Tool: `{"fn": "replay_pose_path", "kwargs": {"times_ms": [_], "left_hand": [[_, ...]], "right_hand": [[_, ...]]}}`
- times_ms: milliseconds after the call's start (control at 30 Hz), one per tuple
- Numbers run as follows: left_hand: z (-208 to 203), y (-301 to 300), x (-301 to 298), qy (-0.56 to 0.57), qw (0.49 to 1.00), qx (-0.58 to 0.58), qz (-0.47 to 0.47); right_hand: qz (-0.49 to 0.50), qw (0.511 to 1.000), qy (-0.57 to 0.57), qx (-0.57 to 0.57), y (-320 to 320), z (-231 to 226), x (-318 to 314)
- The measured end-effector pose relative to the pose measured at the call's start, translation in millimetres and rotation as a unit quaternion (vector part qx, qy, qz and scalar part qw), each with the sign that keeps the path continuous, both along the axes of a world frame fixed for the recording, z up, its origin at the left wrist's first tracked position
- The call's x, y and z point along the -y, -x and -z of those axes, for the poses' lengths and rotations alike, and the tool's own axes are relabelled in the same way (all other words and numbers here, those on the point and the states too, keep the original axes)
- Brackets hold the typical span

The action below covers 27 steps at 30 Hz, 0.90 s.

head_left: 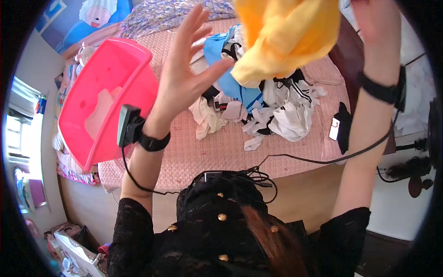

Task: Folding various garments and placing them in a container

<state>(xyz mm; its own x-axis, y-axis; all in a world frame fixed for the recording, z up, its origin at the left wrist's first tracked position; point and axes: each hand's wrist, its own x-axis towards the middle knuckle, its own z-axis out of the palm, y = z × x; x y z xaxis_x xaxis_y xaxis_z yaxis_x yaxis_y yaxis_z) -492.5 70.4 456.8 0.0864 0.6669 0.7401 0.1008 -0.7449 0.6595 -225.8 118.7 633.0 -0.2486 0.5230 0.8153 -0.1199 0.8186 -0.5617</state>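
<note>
A yellow garment (286, 37) hangs in the air above a bed, at the top of the view. My left hand (184, 69) is raised just left of it, fingers spread wide, with one fingertip at the cloth's lower left edge. To the garment's right is my right hand (376, 27), lifted and blurred, its fingers cut off by the frame's top. Whether it grips the cloth is hidden. Below lies a heap of white, black and blue clothes (277, 111). Both wrists wear black bands.
A pink plastic basin (106, 83) tilts on the bed's left side. The bed has a pink quilted cover (207, 152). A small black device (340, 127) with a cable lies at the right edge. A floral blanket (175, 14) is at the back.
</note>
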Motion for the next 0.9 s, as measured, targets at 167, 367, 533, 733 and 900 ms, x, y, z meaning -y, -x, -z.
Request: {"fn": "replay_pose_path", "kwargs": {"times_ms": [167, 367, 533, 733, 900], "left_hand": [[-25, -35, -9, 0.015, 0.992, -0.123, 0.002], [-26, -35, -4, 0.035, 0.997, 0.004, -0.064], [-67, -21, 22, 0.127, 0.992, -0.008, -0.016], [-114, -7, 50, 0.088, 0.995, 0.051, 0.025], [-112, -2, 68, 0.060, 0.998, 0.023, -0.021]], "right_hand": [[0.053, 0.988, 0.098, 0.109, 61, 77, 51], [0.149, 0.961, 0.206, 0.109, 39, 185, 87], [0.196, 0.933, 0.148, 0.265, 45, 264, 118], [-0.054, 0.904, 0.396, 0.150, 5, 235, 103], [0.079, 0.947, 0.202, 0.237, 38, 248, 95]]}}
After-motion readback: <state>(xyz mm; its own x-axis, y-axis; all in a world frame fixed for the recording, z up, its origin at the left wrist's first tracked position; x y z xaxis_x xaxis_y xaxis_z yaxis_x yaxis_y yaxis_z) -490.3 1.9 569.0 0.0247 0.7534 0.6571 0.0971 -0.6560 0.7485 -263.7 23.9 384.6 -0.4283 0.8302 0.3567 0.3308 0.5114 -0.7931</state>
